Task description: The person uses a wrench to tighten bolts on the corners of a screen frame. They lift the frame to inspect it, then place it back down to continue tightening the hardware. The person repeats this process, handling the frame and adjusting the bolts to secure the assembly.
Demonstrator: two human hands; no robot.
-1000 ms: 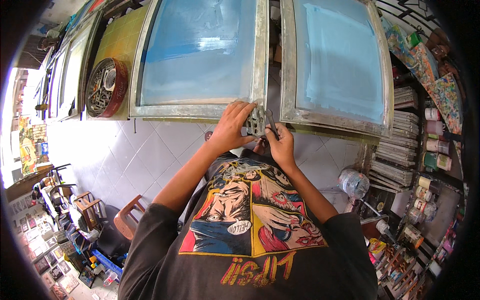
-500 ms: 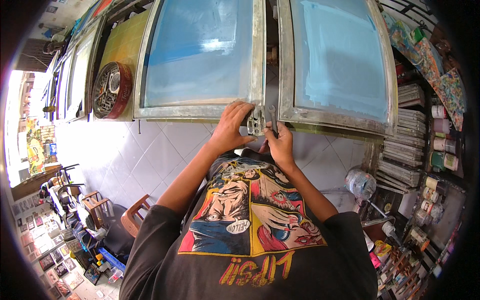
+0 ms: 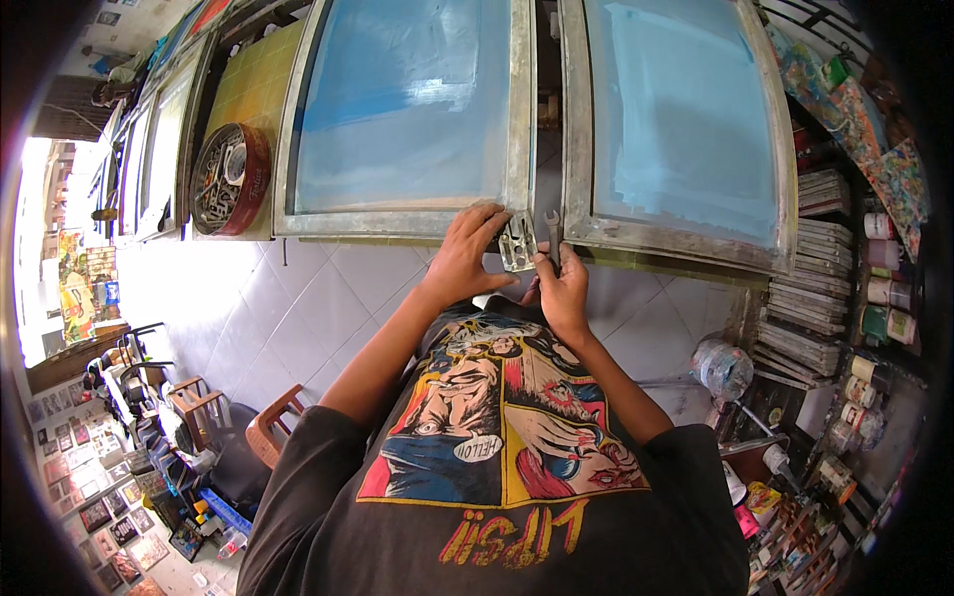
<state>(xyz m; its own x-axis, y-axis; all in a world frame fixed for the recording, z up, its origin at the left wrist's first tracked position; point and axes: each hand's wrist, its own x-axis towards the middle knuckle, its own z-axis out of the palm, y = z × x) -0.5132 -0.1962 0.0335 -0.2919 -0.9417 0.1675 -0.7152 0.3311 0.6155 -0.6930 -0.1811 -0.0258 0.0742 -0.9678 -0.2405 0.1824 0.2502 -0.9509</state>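
Wrench (image 3: pixel 554 230), grey, fork-ended — pinched in right hand (image 3: pixel 563 290); left hand (image 3: pixel 460 256) half-spread against perforated, silvery bracket (image 3: pixel 518 244).

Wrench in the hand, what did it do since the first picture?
The wrench tipped more upright, its open end swinging right, a bit farther from the metal piece with holes. Nothing was let go: the right hand still holds the wrench. The left hand stayed at the lower right corner of the larger blue-panelled frame.
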